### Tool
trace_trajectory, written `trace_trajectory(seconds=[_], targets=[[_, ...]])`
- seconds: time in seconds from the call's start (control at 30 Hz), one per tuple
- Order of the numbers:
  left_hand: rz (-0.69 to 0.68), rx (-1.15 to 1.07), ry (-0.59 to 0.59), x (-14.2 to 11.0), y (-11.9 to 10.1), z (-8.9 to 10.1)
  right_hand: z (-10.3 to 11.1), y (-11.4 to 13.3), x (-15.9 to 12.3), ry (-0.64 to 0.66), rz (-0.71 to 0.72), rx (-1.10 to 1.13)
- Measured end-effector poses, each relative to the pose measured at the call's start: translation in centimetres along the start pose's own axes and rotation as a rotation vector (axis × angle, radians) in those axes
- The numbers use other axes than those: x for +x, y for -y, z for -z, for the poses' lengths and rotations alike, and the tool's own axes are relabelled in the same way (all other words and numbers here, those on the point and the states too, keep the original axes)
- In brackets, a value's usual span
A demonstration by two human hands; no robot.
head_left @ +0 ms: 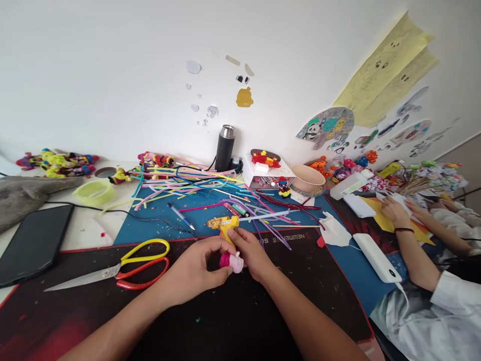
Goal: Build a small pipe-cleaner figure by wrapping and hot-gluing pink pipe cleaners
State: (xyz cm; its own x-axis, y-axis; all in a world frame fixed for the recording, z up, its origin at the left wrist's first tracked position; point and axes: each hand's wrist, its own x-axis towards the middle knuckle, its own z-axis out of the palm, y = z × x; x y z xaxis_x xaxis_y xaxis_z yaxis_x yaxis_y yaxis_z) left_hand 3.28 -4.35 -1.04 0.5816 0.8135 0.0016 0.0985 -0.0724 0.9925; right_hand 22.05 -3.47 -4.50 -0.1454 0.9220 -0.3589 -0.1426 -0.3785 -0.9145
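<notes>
My left hand [191, 273] pinches a small rolled piece of fuzzy pipe cleaner [230, 261], magenta on one side and pale pink on the other. Around the handle of a yellow hot glue gun [226, 230] my right hand [252, 253] is closed, its thumb lying along the handle. The gun's brown-stained nozzle points left, and a long translucent glue stick [268, 216] sticks out of its back. The right fingers are close to the pink piece; whether they touch it is hidden. Left of my hands, large scissors [145, 263] with yellow and red handles lie open on the black mat.
Loose pipe cleaners [188, 183] spread behind my hands, with a pen [181, 216] nearby. A black thermos [225, 150] stands by the wall. A phone [35, 243] lies at left. At right are a white power bank [377, 258] and another person's hands [396, 213] over yellow paper.
</notes>
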Motion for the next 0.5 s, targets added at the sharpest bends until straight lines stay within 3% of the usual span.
trace_trajectory(seconds=[0.13,0.27,0.3,0.43,0.5], targets=[[-0.018,0.030,-0.021,-0.3,0.1,0.3,-0.3,-0.5,0.6,-0.016,0.036,0.062],[-0.008,-0.119,-0.113,-0.8,0.1,3.0,-0.9,-0.2,1.1,-0.018,-0.017,0.070],[0.003,-0.158,-0.192,-0.8,0.0,4.1,-1.2,0.1,1.2,-0.009,-0.019,0.068],[-0.040,-0.314,-0.702,-0.6,-1.0,8.1,-2.3,2.7,1.6,0.041,0.032,0.068],[-0.039,-0.337,-0.818,-0.4,-1.3,9.3,-2.7,4.4,1.5,0.064,0.072,0.069]])
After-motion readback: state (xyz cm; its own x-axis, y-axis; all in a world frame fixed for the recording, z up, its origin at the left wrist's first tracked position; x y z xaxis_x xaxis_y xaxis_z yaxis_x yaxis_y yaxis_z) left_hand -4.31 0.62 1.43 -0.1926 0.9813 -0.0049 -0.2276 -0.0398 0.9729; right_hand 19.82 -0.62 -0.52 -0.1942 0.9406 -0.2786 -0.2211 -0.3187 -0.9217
